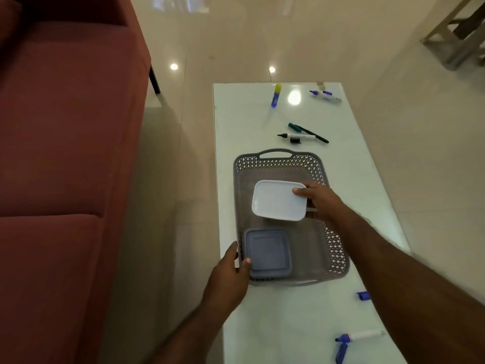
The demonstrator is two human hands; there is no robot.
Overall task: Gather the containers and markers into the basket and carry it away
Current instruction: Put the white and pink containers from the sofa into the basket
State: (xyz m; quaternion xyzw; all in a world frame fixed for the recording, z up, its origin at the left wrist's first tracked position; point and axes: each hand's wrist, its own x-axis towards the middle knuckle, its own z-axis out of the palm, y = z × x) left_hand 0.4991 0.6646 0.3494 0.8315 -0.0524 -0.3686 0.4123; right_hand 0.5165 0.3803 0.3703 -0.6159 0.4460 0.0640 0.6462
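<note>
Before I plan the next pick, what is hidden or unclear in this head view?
- Contents of the white rectangular lidded container and the blue square lidded container: opaque lids cover them.
- Right hand fingers: under the white container.
- Grey perforated plastic basket floor: partly covered by both containers.
- Blue marker at the near table edge: blurred, cut by the frame bottom.
- Small blue piece: the right forearm covers part.

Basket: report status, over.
Left hand grips blue container in basket. Right hand holds white container over basket. Markers out on table. Nothing blocking.
</note>
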